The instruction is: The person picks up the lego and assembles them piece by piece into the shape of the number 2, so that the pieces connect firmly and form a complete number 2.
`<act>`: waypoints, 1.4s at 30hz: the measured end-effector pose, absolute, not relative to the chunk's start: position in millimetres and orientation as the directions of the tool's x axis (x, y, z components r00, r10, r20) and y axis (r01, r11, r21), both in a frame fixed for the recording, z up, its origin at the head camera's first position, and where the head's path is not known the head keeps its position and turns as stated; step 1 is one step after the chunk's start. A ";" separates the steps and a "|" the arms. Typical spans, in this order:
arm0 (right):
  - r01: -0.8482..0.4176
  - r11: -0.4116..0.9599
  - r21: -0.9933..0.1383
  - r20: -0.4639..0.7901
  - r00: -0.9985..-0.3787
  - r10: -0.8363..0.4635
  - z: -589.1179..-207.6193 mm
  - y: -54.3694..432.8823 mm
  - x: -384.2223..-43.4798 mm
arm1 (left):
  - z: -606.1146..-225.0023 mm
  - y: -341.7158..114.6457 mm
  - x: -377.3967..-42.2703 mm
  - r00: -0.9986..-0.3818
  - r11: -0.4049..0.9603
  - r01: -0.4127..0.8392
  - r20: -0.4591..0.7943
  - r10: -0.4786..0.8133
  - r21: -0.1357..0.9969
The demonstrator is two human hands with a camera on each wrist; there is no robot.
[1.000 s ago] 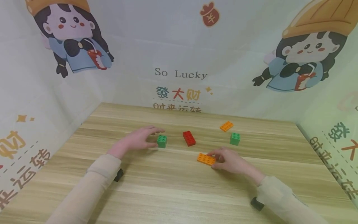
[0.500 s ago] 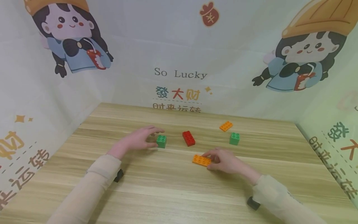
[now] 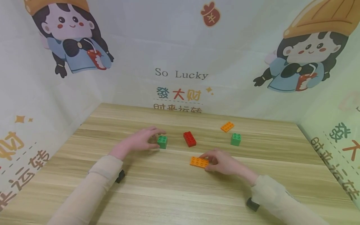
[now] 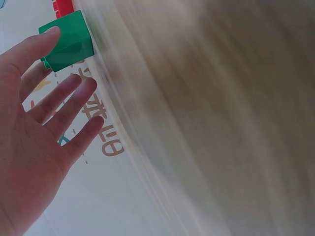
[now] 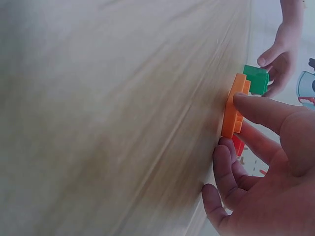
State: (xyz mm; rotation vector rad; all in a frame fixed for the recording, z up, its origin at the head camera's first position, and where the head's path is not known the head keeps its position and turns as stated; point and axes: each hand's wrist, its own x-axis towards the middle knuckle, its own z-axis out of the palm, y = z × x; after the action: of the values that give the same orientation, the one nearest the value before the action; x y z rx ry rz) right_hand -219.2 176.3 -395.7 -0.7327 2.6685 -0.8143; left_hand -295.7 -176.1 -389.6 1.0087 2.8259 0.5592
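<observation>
My right hand (image 3: 223,162) pinches an orange 2x4 building plate (image 3: 198,162) by its right end. In the right wrist view, the thumb lies on one long side of the orange plate (image 5: 233,110), which is low over the table. At the left, my left hand (image 3: 143,139) has thumb and index finger around a green 2x2 block (image 3: 162,142). The left wrist view shows the thumb across the green block (image 4: 74,42), the other fingers spread out. Between the two hands, farther back than the plate, lies a red 2x4 brick (image 3: 189,139).
A second green block (image 3: 235,139) stands right of the red brick, with another orange plate (image 3: 227,127) behind it. All are on a wooden table (image 3: 157,193), enclosed by a printed cloth (image 3: 135,56) at the back and sides.
My right hand has moved left with the orange plate, bringing it closer to the left hand. The left hand and its green block have stayed in place.
</observation>
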 end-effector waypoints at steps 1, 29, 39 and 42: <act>-0.398 0.708 -0.583 -0.090 -0.835 -0.543 -396.2 176.1 -219.3 | -389.5 -175.7 -295.6 -0.778 0.713 0.593 0.037 0.628 0.373; -0.327 0.585 -0.742 -0.074 -0.827 -0.557 -406.6 176.3 -219.0 | -391.9 -169.9 -299.4 -0.768 0.685 0.586 0.027 0.640 0.433; -0.262 0.552 -0.791 -0.123 -0.817 -0.564 -408.5 176.9 -225.6 | -393.6 -171.1 -299.1 -0.772 0.673 0.573 0.032 0.635 0.468; -0.262 0.553 -0.791 -0.126 -0.815 -0.565 -409.4 177.1 -226.3 | -393.4 -171.2 -298.6 -0.776 0.670 0.560 0.025 0.631 0.487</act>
State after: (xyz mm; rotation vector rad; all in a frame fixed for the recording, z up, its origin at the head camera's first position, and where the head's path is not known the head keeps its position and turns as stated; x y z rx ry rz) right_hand -226.3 177.1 -409.4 -0.6762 2.4253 -1.1465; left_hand -298.6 -171.2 -393.4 0.9814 2.7356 0.7246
